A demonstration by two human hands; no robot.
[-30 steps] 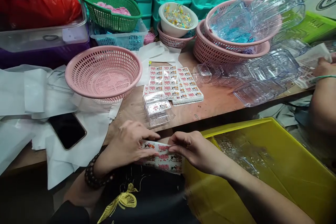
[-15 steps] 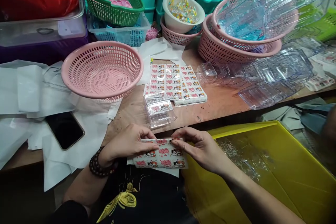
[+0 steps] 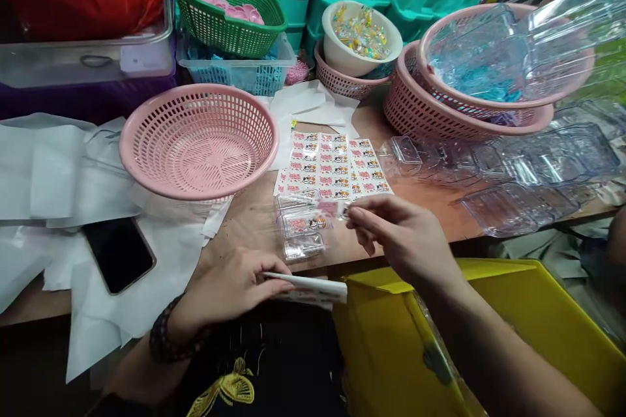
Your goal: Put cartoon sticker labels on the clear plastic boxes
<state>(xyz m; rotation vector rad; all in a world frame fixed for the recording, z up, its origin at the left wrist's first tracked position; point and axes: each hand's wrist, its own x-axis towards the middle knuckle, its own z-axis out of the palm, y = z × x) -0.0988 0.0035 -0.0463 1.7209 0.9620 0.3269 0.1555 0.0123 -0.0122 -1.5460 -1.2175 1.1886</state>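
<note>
Head view, over a crowded wooden worktop (image 3: 415,192). Left hand (image 3: 229,287) closed on a sticker sheet (image 3: 313,289), pinched at its left end between thumb and fingers, held nearly edge-on at the worktop's near edge above the lap; white backing up, a hint of pink print along the underside. Right hand (image 3: 401,234) raised over the worktop, thumb and forefinger nipped on a single small sticker (image 3: 332,208), pinkish and blurred, just above a clear plastic box (image 3: 306,225) already bearing a cartoon label on its lid. Behind the box, a flat stack of printed sticker sheets (image 3: 337,169), rows of pink-and-white cartoon labels. Pink basket (image 3: 198,140) at left, phone (image 3: 119,253) on white paper, yellow bin (image 3: 528,326) below right.
</note>
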